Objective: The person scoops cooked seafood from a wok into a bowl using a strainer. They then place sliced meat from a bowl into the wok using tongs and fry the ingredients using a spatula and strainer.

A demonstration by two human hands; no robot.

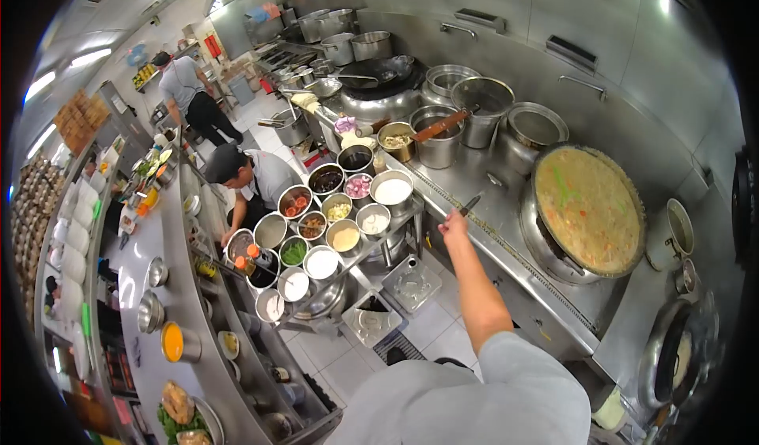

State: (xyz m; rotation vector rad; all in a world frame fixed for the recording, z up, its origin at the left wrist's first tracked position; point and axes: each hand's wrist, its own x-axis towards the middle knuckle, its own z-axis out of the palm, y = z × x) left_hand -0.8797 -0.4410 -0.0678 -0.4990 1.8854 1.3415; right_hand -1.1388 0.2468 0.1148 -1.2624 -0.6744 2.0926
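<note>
My right hand [453, 225] reaches out over the front edge of the steel range [506, 239], with its fingers closed round a short dark object [471, 205] that is too small to identify. To its left is a rack of round steel containers with white powder [322, 263], sliced red onion [358, 186], chopped greens [293, 252] and dark sauce [326, 179]. Right of the hand, a large wide pan [589, 212] is full of a yellowish mixture with orange and green bits. My left hand is out of view.
Pots [538, 125] and a wok [371, 77] line the back of the range. One person [257, 180] bends beside the containers; another [186, 89] stands farther back. A curved counter [170, 255] runs along the left. Clear plastic bins [411, 283] sit low between rack and range.
</note>
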